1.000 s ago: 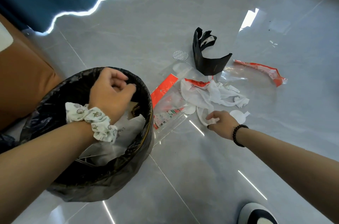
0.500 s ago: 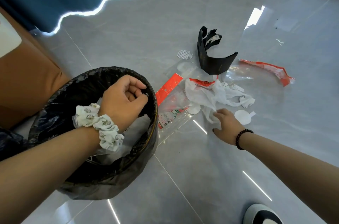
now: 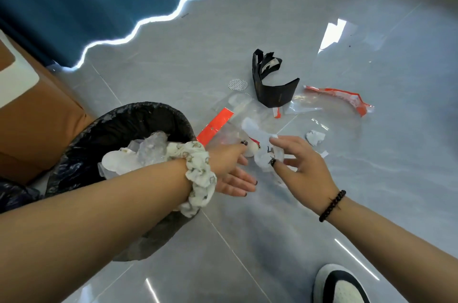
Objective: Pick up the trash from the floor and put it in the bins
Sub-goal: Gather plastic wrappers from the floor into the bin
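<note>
**Inspector:** Trash (image 3: 262, 146), location and condition?

**Operator:** I see a white crumpled wad of plastic, raised above the grey floor (image 3: 247, 240), between both hands. More litter lies beyond: a black folded strip (image 3: 275, 94), a red-edged clear wrapper (image 3: 342, 99), a red strip (image 3: 216, 126), a small white scrap (image 3: 314, 137).

**Inspector:** Hands?

**Operator:** My right hand (image 3: 304, 166) pinches the wad with thumb and forefinger, the other fingers loosely spread. My left hand (image 3: 235, 173) reaches in from over the bin, fingers straight and spread; the forefinger touches the wad. I cannot tell whether it grips.

**Inspector:** Bin?

**Operator:** The bin (image 3: 99, 134), black-lined, stands left, just beside the litter, with clear and white plastic inside.
</note>
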The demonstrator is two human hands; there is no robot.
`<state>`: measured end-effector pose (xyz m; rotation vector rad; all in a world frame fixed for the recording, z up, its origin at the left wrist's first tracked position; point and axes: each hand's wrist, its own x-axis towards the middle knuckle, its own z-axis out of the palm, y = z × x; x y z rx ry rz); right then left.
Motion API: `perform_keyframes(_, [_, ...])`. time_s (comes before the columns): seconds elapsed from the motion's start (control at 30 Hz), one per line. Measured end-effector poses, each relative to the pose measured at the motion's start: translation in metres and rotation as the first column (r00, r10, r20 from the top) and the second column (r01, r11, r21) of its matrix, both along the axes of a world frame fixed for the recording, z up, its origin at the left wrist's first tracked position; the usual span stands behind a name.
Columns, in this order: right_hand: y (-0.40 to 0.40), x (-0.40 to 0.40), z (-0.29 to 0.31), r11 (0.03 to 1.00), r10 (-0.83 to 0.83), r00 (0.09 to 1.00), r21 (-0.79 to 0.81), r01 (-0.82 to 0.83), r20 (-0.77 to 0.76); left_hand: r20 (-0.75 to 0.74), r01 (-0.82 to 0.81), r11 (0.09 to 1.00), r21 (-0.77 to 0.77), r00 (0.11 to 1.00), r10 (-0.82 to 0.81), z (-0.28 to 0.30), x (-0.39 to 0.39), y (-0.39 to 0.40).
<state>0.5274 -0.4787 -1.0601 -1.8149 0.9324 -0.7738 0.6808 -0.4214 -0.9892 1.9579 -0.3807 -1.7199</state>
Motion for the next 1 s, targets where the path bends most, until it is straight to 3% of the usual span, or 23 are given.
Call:
perform_keyframes(0.07, [0.006,-0.010,0.013,0.999,0.023,0.997,0.029,-0.025,0.073,-0.138,-0.027,0.992,0.121,0.989,0.044,-0.014,-0.008,-0.004])
perform_keyframes(0.13, [0.014,-0.027,0.023,0.992,0.118,0.988,0.037,-0.122,0.095,-0.236,-0.044,0.990,0.138,0.969,0.076,-0.026,-0.014,-0.009])
perform_keyframes(0.27, [0.037,-0.068,0.024,0.943,0.323,0.945,0.071,-0.326,0.055,-0.380,-0.285,0.957,0.048,0.881,0.281,-0.038,-0.031,-0.013])
perform_keyframes(0.37, [0.053,-0.093,0.014,0.907,0.343,0.936,0.228,-0.353,0.083,-0.273,-0.456,0.879,-0.140,0.871,0.409,-0.064,-0.050,-0.003])
perform_keyframes(0.47, [0.057,-0.107,0.005,0.912,0.257,0.962,0.307,-0.272,0.089,-0.144,-0.480,0.819,-0.316,0.877,0.458,-0.079,-0.074,0.016])
perform_keyframes(0.6, [0.046,-0.115,0.006,0.916,-0.104,0.988,0.397,0.051,0.113,-0.099,-0.479,0.749,-0.457,0.865,0.492,-0.078,-0.099,0.036])
perform_keyframes(0.7, [0.031,-0.115,0.013,0.850,-0.212,0.973,0.508,0.140,0.086,0.017,-0.370,0.754,-0.543,0.893,0.450,-0.070,-0.115,0.044])
perform_keyframes(0.87, [0.020,-0.112,0.005,0.684,-0.318,0.945,0.708,0.176,0.072,0.290,-0.002,0.814,-0.580,0.934,0.209,-0.069,-0.129,0.052])
perform_keyframes(1.0, [0.021,-0.117,-0.002,0.717,-0.345,0.938,0.656,0.235,0.041,0.427,0.135,0.832,-0.537,0.895,0.130,-0.077,-0.127,0.054])
